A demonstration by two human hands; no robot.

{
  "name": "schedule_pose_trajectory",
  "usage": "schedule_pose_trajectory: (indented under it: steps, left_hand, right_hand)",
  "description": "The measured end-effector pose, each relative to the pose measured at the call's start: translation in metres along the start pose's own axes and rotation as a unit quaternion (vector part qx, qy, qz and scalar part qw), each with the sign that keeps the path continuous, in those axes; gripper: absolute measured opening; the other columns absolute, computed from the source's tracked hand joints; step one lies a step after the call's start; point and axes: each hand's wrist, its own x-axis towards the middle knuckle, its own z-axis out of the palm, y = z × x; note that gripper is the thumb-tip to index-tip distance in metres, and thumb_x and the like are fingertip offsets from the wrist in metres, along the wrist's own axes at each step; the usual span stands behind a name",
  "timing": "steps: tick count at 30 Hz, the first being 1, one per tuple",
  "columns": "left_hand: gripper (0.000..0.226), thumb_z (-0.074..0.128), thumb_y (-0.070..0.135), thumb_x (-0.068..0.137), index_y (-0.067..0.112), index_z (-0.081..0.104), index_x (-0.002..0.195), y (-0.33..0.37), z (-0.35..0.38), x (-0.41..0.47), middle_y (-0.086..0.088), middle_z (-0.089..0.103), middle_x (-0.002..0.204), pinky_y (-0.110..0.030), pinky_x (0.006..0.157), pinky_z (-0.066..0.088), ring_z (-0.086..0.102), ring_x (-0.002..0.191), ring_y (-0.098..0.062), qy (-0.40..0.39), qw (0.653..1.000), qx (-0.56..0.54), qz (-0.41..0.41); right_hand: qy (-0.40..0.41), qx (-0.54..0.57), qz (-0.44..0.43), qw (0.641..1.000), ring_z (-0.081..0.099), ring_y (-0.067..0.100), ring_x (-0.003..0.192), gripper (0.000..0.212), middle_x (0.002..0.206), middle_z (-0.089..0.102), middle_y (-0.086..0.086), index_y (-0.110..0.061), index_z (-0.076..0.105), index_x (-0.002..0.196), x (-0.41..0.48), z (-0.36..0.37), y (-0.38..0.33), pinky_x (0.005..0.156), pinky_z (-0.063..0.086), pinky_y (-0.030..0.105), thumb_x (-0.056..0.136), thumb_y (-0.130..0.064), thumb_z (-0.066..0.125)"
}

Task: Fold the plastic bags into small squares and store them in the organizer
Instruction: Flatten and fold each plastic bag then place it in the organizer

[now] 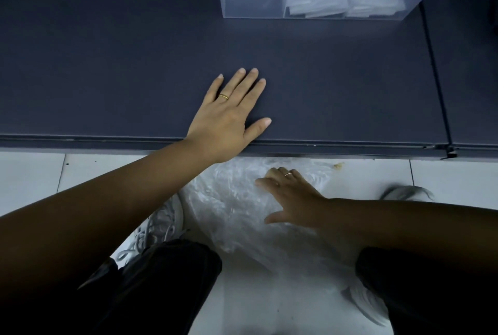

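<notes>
R hand (289, 194) flat on plastic bags (231, 200)

The left hand (229, 116) lies flat on the tabletop (107, 65), palm down, close to its near edge. Its fingers are straight and spread a little, and the thumb sticks out to the side. The left arm comes up from the lower left. The right hand (289, 194) is lower, down by the floor (32, 178), past the tabletop's near edge. It is open too, palm down, fingers spread. Both knees are bent.
</notes>
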Motion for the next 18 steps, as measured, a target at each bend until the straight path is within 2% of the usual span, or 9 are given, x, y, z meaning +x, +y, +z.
schedule_pose_trajectory:
  steps: [3, 5, 8, 11, 13, 14, 15, 17, 18]
  left_hand:
    - [0.073, 0.01, 0.06, 0.094, 0.017, 0.011, 0.153, -0.001, 0.0, 0.0, -0.001, 0.007, 0.161, -0.042, 0.12, 0.001, 0.001, 0.148, -0.017, -0.006, 1.0, 0.0, 0.002]
    - [0.073, 0.009, 0.06, 0.094, 0.017, 0.012, 0.153, -0.001, 0.0, 0.0, -0.001, 0.008, 0.161, -0.042, 0.12, 0.002, 0.002, 0.148, -0.017, -0.003, 1.0, -0.001, 0.003]
    - [0.073, 0.01, 0.06, 0.094, 0.017, 0.012, 0.153, -0.002, 0.001, 0.0, -0.002, 0.008, 0.161, -0.041, 0.12, 0.001, 0.002, 0.148, -0.017, 0.0, 1.0, -0.003, 0.003]
    - [0.074, 0.009, 0.062, 0.094, 0.018, 0.013, 0.153, 0.0, -0.003, 0.0, 0.0, 0.006, 0.161, -0.039, 0.12, -0.003, -0.001, 0.148, -0.015, -0.007, 1.0, -0.018, 0.0]
    - [0.074, 0.006, 0.064, 0.092, 0.023, 0.021, 0.151, -0.001, -0.014, 0.002, 0.004, 0.009, 0.161, -0.035, 0.119, -0.007, -0.002, 0.147, -0.009, -0.034, 0.993, -0.111, -0.02]
    - [0.073, 0.005, 0.066, 0.091, 0.027, 0.03, 0.148, -0.002, -0.022, 0.004, 0.008, 0.015, 0.16, -0.033, 0.118, -0.007, 0.0, 0.146, -0.004, -0.06, 0.975, -0.209, -0.041]
    - [0.073, 0.004, 0.07, 0.089, 0.033, 0.04, 0.142, -0.003, -0.032, 0.005, 0.014, 0.024, 0.156, -0.032, 0.118, -0.005, 0.006, 0.145, 0.001, -0.094, 0.937, -0.33, -0.064]
    - [0.078, 0.006, 0.08, 0.081, 0.041, 0.052, 0.132, -0.003, -0.053, 0.005, 0.021, 0.045, 0.143, -0.032, 0.117, 0.008, 0.026, 0.138, 0.005, -0.179, 0.817, -0.543, -0.071]
    - [0.078, 0.015, 0.083, 0.08, 0.039, 0.053, 0.132, -0.001, -0.061, 0.005, 0.017, 0.054, 0.137, -0.031, 0.115, 0.017, 0.037, 0.134, 0.002, -0.212, 0.771, -0.598, -0.053]
  right_hand:
    - [0.003, 0.055, -0.011, 0.998, 0.044, 0.015, 0.09, 0.021, 0.095, 0.049, -0.003, -0.019, 0.056, 0.093, 0.02, 0.001, -0.01, 0.088, 0.037, 0.031, 0.085, -0.037, 0.065]
    - [0.002, 0.119, 0.017, 0.993, 0.049, 0.014, 0.081, 0.017, 0.083, 0.054, -0.004, -0.016, 0.056, 0.077, 0.024, -0.003, -0.013, 0.079, 0.042, 0.031, 0.087, -0.026, 0.065]
    - [0.017, 0.188, 0.033, 0.981, 0.052, 0.012, 0.077, 0.014, 0.081, 0.057, -0.005, -0.014, 0.063, 0.081, 0.011, -0.021, -0.017, 0.073, 0.045, 0.03, 0.089, -0.026, 0.062]
    - [0.078, 0.253, 0.0, 0.964, 0.051, 0.008, 0.077, 0.011, 0.083, 0.056, -0.008, -0.017, 0.06, 0.085, -0.021, -0.054, -0.026, 0.072, 0.045, 0.027, 0.092, -0.026, 0.059]
    - [0.133, 0.317, -0.006, 0.939, 0.053, 0.004, 0.078, 0.011, 0.082, 0.055, -0.012, -0.023, 0.055, 0.084, -0.044, -0.083, -0.031, 0.071, 0.043, 0.021, 0.094, -0.027, 0.053]
    - [0.159, 0.358, 0.008, 0.92, 0.051, 0.002, 0.074, 0.012, 0.079, 0.055, -0.012, -0.024, 0.052, 0.083, -0.052, -0.099, -0.031, 0.069, 0.041, 0.018, 0.095, -0.027, 0.05]
    - [0.187, 0.394, 0.026, 0.899, 0.048, -0.001, 0.068, 0.015, 0.074, 0.053, -0.013, -0.024, 0.05, 0.081, -0.058, -0.114, -0.029, 0.066, 0.039, 0.016, 0.096, -0.026, 0.049]
    - [0.234, 0.461, 0.061, 0.854, 0.042, -0.002, 0.062, 0.02, 0.067, 0.049, -0.013, -0.018, 0.048, 0.079, -0.061, -0.14, -0.019, 0.062, 0.036, 0.013, 0.099, -0.019, 0.05]
    - [0.252, 0.489, 0.083, 0.831, 0.043, 0.004, 0.064, 0.02, 0.068, 0.048, -0.01, -0.012, 0.048, 0.079, -0.06, -0.151, -0.012, 0.063, 0.037, 0.016, 0.099, -0.014, 0.049]
